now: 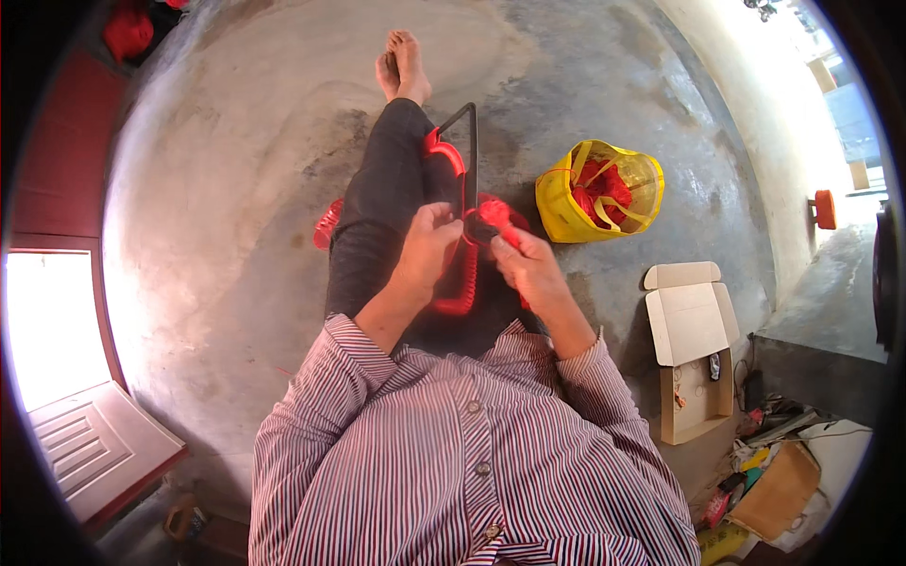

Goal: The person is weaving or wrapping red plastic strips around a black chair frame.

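Observation:
I sit on a concrete floor with my legs stretched out, in dark trousers and a striped shirt. A black frame with a curved red plastic strip (460,165) stands on my lap. My left hand (427,247) grips the frame and red strip near its middle. My right hand (528,269) is closed on a small red plastic piece (495,217), held right against the frame. More red strip (462,292) curves down between my two hands.
A yellow bag of red pieces (599,189) sits on the floor to my right. An open cardboard box (691,349) lies nearer, with clutter and cardboard (779,486) beyond it. A red piece (327,224) lies left of my leg. A doorway (57,321) opens at far left.

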Demonstrator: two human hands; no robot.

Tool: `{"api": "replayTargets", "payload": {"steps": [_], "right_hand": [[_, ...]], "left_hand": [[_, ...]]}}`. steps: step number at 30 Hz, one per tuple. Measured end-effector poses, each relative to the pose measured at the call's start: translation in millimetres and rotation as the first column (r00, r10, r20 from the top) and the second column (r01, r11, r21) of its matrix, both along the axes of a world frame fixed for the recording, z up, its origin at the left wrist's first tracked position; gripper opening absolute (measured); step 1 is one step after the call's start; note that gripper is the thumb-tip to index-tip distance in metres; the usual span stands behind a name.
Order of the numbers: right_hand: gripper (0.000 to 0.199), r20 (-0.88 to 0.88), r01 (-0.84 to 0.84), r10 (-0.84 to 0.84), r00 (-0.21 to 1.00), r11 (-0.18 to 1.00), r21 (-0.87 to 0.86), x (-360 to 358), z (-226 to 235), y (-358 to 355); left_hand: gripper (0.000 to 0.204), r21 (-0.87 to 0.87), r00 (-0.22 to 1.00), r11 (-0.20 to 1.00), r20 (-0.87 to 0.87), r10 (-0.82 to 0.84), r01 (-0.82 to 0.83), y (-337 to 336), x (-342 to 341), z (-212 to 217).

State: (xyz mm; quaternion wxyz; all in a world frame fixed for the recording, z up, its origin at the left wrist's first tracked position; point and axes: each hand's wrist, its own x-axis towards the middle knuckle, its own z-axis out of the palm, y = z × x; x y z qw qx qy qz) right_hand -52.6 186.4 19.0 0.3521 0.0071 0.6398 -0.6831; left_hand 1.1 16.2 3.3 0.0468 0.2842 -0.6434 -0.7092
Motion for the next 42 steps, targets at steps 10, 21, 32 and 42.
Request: {"api": "replayTargets", "payload": {"steps": [10, 21, 32, 42], "right_hand": [[0.014, -0.051, 0.093, -0.104, 0.993, 0.978, -0.189, 15, 36, 58], [0.012, 0.048, 0.113, -0.105, 0.993, 0.970, -0.216, 7, 13, 77], [0.031, 0.111, 0.079, -0.054, 0.992, 0.968, -0.238, 5, 16, 57], [0.038, 0.171, -0.219, 0.358, 0.918, 0.817, -0.533, -27, 7, 18]], "left_hand": [[0.033, 0.515, 0.998, 0.856, 0.060, -0.004, -0.027, 3, -4, -3], [0.034, 0.629, 0.998, 0.778, 0.034, -0.047, 0.015, -7, -1, -17], [0.026, -0.535, 0.963, 0.830, -0.102, -0.248, 0.157, 6, 24, 18], [0.019, 0.752, 0.915, 0.608, -0.390, 0.100, 0.254, -16, 11, 59]]}}
